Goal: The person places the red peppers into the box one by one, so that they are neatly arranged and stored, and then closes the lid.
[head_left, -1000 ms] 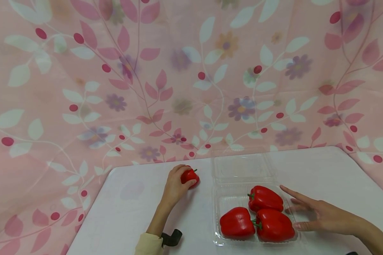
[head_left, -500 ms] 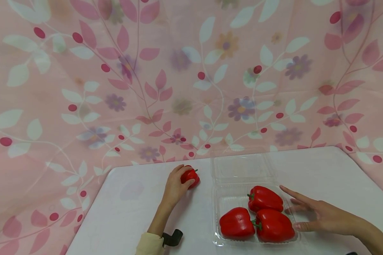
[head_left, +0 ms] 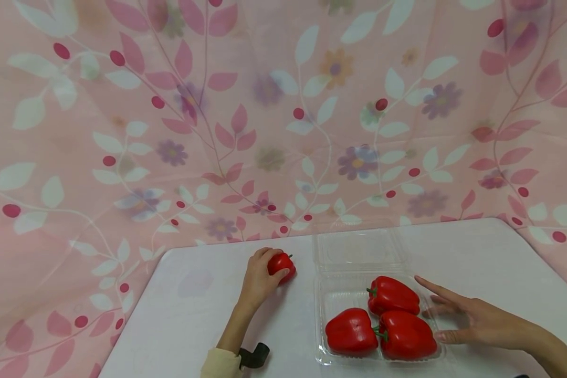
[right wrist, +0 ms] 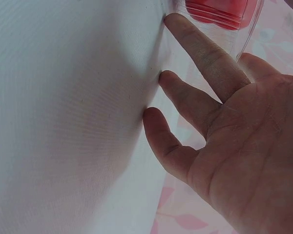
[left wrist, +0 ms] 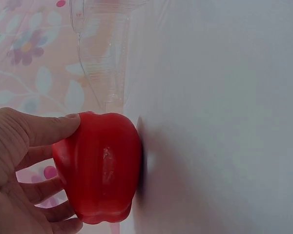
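My left hand (head_left: 256, 278) grips a red bell pepper (head_left: 283, 261) on the table, left of a clear plastic clamshell box (head_left: 337, 298). In the left wrist view, the thumb and fingers of that hand curl round the pepper (left wrist: 102, 165); its stem is out of sight there. Three more red bell peppers lie in the box: one at the back (head_left: 393, 295), one front left (head_left: 351, 331), one front right (head_left: 408, 334). Beside the box's right side is my right hand (head_left: 482, 321), fingers spread and holding nothing. Several of its fingertips touch the white table in the right wrist view.
The box's clear lid (head_left: 359, 247) lies folded back behind it on the white table (head_left: 179, 315). A pink floral cloth (head_left: 283, 131) hangs behind the table's far edge. A black strap piece (head_left: 255, 356) shows at my left wrist.
The bell pepper in my left hand has shifted very slightly toward me. My right hand and the peppers in the box stay where they were.
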{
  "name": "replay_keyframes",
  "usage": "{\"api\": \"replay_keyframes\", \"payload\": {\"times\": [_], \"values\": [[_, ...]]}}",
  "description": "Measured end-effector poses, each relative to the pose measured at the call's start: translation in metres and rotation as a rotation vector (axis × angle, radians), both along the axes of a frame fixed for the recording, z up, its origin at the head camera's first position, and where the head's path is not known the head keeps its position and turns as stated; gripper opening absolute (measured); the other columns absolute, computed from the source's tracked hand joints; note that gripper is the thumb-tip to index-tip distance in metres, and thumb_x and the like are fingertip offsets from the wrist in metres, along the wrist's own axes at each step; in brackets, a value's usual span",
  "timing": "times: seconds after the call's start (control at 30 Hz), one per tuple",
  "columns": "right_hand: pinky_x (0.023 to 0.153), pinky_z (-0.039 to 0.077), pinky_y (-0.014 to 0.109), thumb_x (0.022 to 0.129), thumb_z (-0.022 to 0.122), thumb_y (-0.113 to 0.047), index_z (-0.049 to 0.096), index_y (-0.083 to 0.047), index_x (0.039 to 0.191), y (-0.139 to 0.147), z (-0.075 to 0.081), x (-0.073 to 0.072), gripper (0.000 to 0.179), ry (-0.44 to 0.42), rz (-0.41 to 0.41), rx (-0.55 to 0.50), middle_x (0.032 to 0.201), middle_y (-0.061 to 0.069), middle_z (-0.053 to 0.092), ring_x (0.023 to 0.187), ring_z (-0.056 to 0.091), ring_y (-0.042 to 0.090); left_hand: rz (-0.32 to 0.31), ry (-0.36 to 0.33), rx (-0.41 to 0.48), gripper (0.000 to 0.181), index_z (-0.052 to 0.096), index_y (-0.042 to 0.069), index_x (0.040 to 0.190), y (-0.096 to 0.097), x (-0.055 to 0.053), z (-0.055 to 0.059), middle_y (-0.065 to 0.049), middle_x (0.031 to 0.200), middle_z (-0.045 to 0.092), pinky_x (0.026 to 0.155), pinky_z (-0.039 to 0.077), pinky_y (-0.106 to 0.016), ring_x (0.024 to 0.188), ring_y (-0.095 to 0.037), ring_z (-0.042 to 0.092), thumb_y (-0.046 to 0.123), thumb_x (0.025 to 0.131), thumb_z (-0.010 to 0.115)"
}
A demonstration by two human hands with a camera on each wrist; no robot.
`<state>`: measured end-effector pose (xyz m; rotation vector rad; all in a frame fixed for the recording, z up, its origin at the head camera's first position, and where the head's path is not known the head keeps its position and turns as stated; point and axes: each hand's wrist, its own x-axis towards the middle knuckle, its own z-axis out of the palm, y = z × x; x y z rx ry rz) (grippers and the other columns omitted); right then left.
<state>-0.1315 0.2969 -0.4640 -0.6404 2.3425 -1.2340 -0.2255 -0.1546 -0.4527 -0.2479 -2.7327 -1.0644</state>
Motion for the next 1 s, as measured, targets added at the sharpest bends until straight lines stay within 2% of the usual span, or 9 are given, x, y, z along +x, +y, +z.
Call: {"api": "replay_keyframes", "payload": {"times": [0.27,0.57,0.73,1.0], "values": [[0.074,0.044,0.074,0.09,0.07,-0.026,0.011,-0.024,0.159,0.0,-0.001,0.0,0.091,0.005,0.001,0.002,0.129,-0.001,0.063,0.126,0.034,0.059,0.012,-0.007,-0.013,0.051,0.063,0.016,0.125,-0.002,0.004,0.001,-0.011,0.133,0.053,0.083,0.056,-0.05,0.121,-0.033,0.048,0.017,0.078,0.084],[0.072,0.047,0.072,0.088,0.071,-0.029,0.012,-0.024,0.159,-0.001,-0.002,-0.002,0.093,-0.014,-0.011,0.012,0.129,0.002,0.063,0.126,0.033,0.061,-0.042,-0.058,-0.032,0.052,0.062,0.012,0.125,-0.006,0.009,0.01,-0.011,0.126,0.059,0.079,0.057,-0.047,0.117,-0.034,0.052,0.019,0.078,0.084],[0.072,0.049,0.069,0.088,0.071,-0.028,0.012,-0.023,0.159,0.0,-0.002,-0.003,0.093,-0.018,-0.007,0.004,0.13,0.003,0.062,0.126,0.033,0.06,-0.041,-0.054,-0.045,0.052,0.061,0.012,0.124,-0.007,0.011,0.011,-0.01,0.125,0.059,0.078,0.058,-0.046,0.117,-0.033,0.051,0.019,0.078,0.084],[0.072,0.048,0.07,0.089,0.07,-0.028,0.011,-0.025,0.159,0.0,-0.002,-0.002,0.092,-0.017,-0.01,0.012,0.131,0.005,0.062,0.127,0.032,0.061,-0.054,-0.006,-0.02,0.053,0.06,0.014,0.126,-0.007,0.016,0.017,-0.009,0.13,0.056,0.079,0.057,-0.047,0.12,-0.032,0.049,0.02,0.078,0.084]]}}
